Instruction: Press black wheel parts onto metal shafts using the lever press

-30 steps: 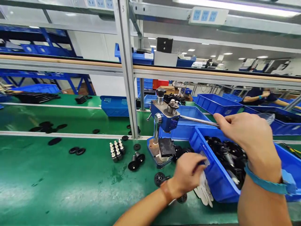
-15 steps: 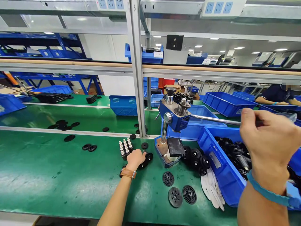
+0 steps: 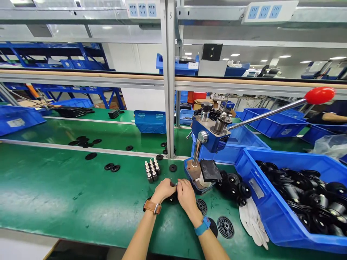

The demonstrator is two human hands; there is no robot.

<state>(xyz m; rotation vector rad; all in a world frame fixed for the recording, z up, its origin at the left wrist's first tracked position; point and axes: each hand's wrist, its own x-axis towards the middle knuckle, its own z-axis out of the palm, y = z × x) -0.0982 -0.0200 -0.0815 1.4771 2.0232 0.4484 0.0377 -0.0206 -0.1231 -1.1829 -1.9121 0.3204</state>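
Note:
My left hand and my right hand meet in front of the press, their fingertips pinched close together. Between and below them a black wheel shows in part, in my left hand's grip. A tiny pale spot is visible at the fingertips; what my right fingers pinch is mostly hidden. Behind my left hand stands a cluster of small black parts with white tops. The blue lever press is just beyond my right hand, its red-knobbed lever raised. Near my right wrist lie ribbed black discs.
A blue bin full of black wheels and metal cylinders stands at the right. White gloves lie against it. Black wheels are piled beside the press. More black rings lie to the left. An upright post rises behind.
My right hand has let go of the press lever and come down beside my left hand. The lever's red knob is now uncovered. The view has shifted slightly.

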